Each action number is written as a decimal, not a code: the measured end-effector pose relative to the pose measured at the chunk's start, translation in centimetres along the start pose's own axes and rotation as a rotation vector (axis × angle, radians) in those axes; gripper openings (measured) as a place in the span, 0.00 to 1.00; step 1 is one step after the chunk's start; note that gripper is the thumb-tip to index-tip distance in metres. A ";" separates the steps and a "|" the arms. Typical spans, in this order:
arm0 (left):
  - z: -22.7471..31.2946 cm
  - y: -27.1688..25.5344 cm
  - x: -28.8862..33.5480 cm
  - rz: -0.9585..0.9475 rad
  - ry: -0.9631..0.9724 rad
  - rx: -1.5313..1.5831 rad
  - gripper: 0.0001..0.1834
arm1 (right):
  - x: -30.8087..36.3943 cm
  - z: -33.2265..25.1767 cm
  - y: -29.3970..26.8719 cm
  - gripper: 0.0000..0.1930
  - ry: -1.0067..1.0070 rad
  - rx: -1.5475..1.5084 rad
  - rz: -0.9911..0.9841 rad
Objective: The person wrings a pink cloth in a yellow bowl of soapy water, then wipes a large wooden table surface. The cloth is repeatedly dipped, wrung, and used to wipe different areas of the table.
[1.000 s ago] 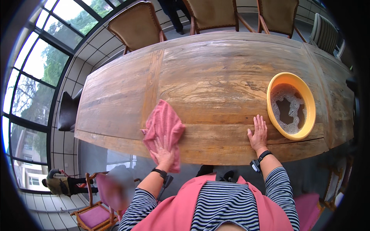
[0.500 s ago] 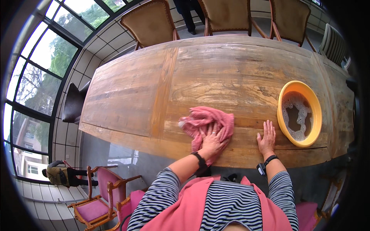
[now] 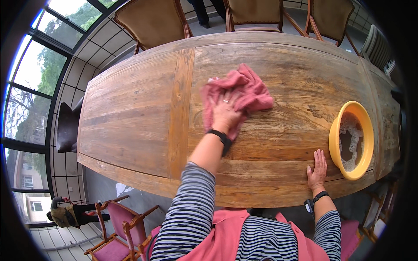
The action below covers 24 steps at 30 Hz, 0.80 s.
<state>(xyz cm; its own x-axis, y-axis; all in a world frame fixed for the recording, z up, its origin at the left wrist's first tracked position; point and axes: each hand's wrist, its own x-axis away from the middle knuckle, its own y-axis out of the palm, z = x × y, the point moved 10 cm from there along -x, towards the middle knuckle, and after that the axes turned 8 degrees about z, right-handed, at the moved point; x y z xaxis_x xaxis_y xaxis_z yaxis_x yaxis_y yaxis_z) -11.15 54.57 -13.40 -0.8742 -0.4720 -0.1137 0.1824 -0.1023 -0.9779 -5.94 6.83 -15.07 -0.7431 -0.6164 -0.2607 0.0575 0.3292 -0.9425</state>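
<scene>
My left hand [image 3: 226, 115] presses a bunched pink cloth [image 3: 254, 93] against the wooden tabletop, gripping it with the fingers spread into its folds. The cloth lies crumpled around and beyond the fingers, and the palm side is hidden. A ring and a black wristband show on this arm. My right hand [image 3: 318, 171] rests flat and open on the wooden table [image 3: 130, 113] near its front edge, with nothing in it. Just right of it stands a yellow basin [image 3: 369, 143] holding murky, foamy water.
Brown-backed chairs [image 3: 150, 21] line the far side of the table. Pink chairs [image 3: 126, 222] stand at the near left. A person [image 3: 65, 213] is by the windows at lower left; another person's legs [image 3: 201, 15] show beyond the table. Stacked grey chairs [image 3: 378, 47] are at far right.
My left hand has pushed the pink cloth away from me across the tabletop, the arm stretching out. My right hand stays flat near the basin. The whole view has shifted slightly.
</scene>
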 end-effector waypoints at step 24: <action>-6.5 -4.6 38.6 -0.014 -0.335 -0.050 0.41 | 0.4 0.7 1.2 0.39 -0.033 -0.016 0.043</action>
<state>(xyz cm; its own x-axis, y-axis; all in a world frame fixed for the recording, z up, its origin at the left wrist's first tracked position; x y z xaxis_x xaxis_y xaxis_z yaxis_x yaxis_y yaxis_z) -48.68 42.56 -14.45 -0.6788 -0.7330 -0.0444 0.1416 -0.0713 -0.9873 -5.68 6.49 -16.44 -0.7180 -0.6241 -0.3081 0.0786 0.3671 -0.9268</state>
